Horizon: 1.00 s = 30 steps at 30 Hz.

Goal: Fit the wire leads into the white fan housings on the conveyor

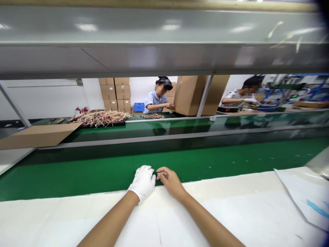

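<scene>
My left hand [143, 182], in a white glove, rests over the near edge of the green conveyor belt [89, 171]. Its fingers are slightly bent and point forward, and no object shows in it. Just to the right is my bare right hand [171, 181], its fingers loosely curled towards the glove with a gap between them. I see nothing held there either. Below both wrists lies a white-covered worktop [159, 219].
A heap of thin wired pieces [102, 117] lies beyond the belt, near a cardboard flap [38, 134]. Two people work across from me, one beside a tall carton [189, 94]. A metal housing [154, 58] spans overhead. A marked white sheet [305, 195] lies at right.
</scene>
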Motion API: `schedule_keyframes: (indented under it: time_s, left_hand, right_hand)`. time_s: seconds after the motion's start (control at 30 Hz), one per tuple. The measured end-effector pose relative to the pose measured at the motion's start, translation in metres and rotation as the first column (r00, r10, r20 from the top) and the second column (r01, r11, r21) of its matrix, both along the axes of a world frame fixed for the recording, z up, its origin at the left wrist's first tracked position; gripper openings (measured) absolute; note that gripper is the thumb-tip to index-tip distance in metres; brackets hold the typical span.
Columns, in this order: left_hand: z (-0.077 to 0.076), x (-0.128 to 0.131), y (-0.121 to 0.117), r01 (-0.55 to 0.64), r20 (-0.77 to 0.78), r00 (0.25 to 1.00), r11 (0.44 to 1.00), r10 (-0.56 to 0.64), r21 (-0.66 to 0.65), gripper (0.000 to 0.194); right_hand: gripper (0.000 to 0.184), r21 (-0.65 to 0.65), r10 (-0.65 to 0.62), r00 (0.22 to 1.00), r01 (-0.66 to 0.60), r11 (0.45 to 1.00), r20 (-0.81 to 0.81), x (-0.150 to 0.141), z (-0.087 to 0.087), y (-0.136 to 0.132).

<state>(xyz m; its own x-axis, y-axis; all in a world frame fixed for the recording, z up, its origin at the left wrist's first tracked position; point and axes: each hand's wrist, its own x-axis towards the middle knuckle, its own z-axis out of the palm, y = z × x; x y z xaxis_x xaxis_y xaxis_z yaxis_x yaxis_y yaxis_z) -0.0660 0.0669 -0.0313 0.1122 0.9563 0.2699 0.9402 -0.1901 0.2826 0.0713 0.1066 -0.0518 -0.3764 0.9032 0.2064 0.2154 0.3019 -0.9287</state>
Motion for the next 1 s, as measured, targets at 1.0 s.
schedule_keyframes:
  time_s: [1.0]
  left_hand:
    - [0.0005, 0.0005, -0.0006, -0.016, 0.0, 1.0, 0.999, 0.016, -0.035, 0.033]
  right_hand:
    - [0.013, 0.07, -0.043, 0.999, 0.044, 0.997, -0.003, 0.0018, -0.0037, 0.0031]
